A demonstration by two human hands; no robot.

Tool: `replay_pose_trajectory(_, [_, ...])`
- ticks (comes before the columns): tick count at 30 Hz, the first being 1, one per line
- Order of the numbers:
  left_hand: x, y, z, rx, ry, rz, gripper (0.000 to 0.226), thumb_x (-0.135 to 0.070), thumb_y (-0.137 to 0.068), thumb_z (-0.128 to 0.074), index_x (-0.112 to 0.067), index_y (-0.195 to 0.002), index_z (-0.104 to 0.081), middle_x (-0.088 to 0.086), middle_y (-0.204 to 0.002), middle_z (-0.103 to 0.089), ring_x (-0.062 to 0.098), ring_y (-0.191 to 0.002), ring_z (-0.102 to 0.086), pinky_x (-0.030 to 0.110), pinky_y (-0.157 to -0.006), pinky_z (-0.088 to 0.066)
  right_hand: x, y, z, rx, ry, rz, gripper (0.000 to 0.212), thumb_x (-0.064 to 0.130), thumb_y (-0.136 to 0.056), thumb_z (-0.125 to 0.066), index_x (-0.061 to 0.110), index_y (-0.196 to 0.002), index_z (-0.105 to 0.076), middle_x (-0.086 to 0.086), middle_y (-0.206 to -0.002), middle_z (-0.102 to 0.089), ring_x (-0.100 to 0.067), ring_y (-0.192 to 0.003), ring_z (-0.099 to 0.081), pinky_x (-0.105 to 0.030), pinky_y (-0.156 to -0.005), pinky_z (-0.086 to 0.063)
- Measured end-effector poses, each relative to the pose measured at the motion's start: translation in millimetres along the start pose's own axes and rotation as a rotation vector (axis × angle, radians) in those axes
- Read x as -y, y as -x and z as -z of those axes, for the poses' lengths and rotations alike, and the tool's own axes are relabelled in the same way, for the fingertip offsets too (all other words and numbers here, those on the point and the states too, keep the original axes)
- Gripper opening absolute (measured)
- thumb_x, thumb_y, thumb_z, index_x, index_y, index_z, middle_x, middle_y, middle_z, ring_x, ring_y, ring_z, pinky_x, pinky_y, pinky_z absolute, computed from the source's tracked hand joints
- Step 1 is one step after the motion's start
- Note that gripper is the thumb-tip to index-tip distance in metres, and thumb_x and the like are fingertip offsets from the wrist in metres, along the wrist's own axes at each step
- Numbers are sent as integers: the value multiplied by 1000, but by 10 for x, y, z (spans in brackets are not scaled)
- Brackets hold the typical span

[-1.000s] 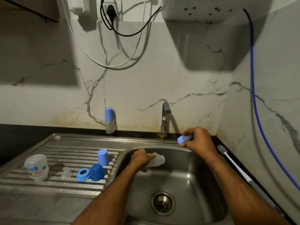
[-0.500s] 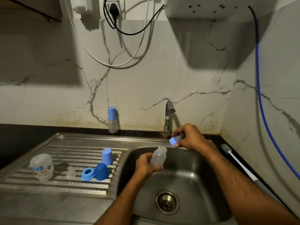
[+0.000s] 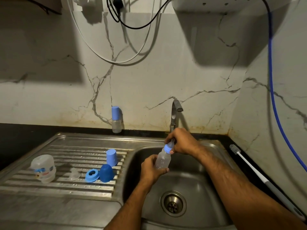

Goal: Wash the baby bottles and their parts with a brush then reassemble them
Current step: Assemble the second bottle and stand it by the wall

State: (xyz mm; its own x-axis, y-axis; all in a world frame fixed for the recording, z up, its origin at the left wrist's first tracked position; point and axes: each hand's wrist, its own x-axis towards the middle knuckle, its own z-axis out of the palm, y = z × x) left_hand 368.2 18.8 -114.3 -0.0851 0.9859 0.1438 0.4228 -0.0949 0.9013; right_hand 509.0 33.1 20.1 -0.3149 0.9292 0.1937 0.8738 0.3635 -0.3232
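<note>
1. The left hand (image 3: pixel 152 168) is gripping a small clear bottle (image 3: pixel 162 161) round its lower body, fingers curled about it, holding it tilted over the sink basin (image 3: pixel 196 185).
2. The right hand (image 3: pixel 181 141) is pinching the blue collar with teat (image 3: pixel 168 147) at the bottle's neck, thumb and fingers curled round it; the collar is sitting on the mouth of the bottle. Whether it is screwed tight cannot be told.
3. Both hands are working just in front of the tap (image 3: pixel 175 113), above the basin and behind the drain (image 3: pixel 173 203).
4. On the ribbed draining board (image 3: pixel 49 185) several parts are lying apart from the hands: a light blue cap (image 3: pixel 112 157) standing mouth down, a dark blue dome cap (image 3: pixel 106 173) touching a blue ring collar (image 3: pixel 91 175), and a clear teat (image 3: pixel 74 174) just left of the ring.
5. Farther left on the board a wide clear bottle with a printed label (image 3: pixel 44 168) is standing.
6. A second small bottle with a blue cap (image 3: pixel 116 119) is standing upright against the marbled wall, behind the board.
7. A long white-handled bottle brush (image 3: pixel 245 163) is lying on the dark counter right of the basin, bristles toward the wall.
</note>
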Motion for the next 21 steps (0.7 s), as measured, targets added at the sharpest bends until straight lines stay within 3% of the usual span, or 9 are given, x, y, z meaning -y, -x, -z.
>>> replay_pose_trajectory(12, [1,-14,-27,-7,23,-53,52,-18,-70,-87,-23,-115,-61,-12,-102,-63,3,-95,-60,10,-74,-45,-2,-73,-126,38,14,7,38,13,-76,-85,15,-112,-73,-1,-117,-70,-14,-110,-64,-30,-95,-54])
replay_pose_trajectory(15, [-1,-20,-14,-22,64,-53,48,-19,-70,-87,-28,-109,-60,-13,-100,-63,3,-95,-61,11,-73,-46,-11,-101,-144,-19,-23,-46,39,23,-73,-89,15,-107,-73,0,-108,-71,-12,-98,-66,-25,-85,-57])
replay_pose_trajectory(18, [13,-34,-14,-29,91,-72,48,-19,-69,-88,-29,-108,-61,-10,-101,-67,3,-95,-63,16,-77,-51,-13,-113,-138,-49,-73,-120,36,37,-73,-88,15,-92,-67,-1,-88,-71,-11,-77,-69,-29,-73,-62])
replay_pose_trajectory(21, [17,-38,-25,-23,121,-82,49,-18,-70,-87,-29,-111,-62,-9,-106,-68,3,-99,-63,23,-87,-54,-23,-113,-139,-74,-30,-156,51,63,-69,-81,16,-78,-62,-1,-70,-68,-13,-63,-67,-29,-65,-61])
